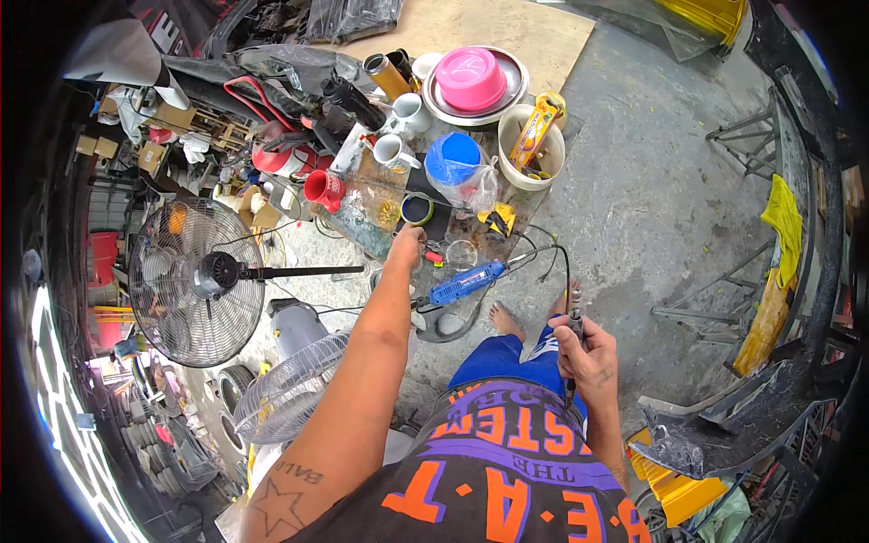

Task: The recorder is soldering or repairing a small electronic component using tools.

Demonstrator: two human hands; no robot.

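Note:
My right hand (593, 357) is closed round a black rotary tool handpiece (576, 324), its metal tip pointing up. A dark flexible shaft or cable (568, 271) arcs above it. The blue motor body of a rotary tool (466, 283) is left of my legs, with cords at both ends. My left arm stretches forward, and my left hand (410, 246) is at the near edge of the cluttered table. Its fingers are bent and partly hidden, so their grip is unclear. Beside them are a small red piece (434, 259), a clear round container (462, 254) and a dark-filled round tub (417, 209).
On the table are a red mug (324, 190), white mugs (395, 153), a bagged blue container (454, 161) and a pink basin (470, 80). A white bucket (531, 149) stands right. Fans (197, 281) crowd the left; metal stands (742, 262) and a dark bumper-like part (733, 425) are right.

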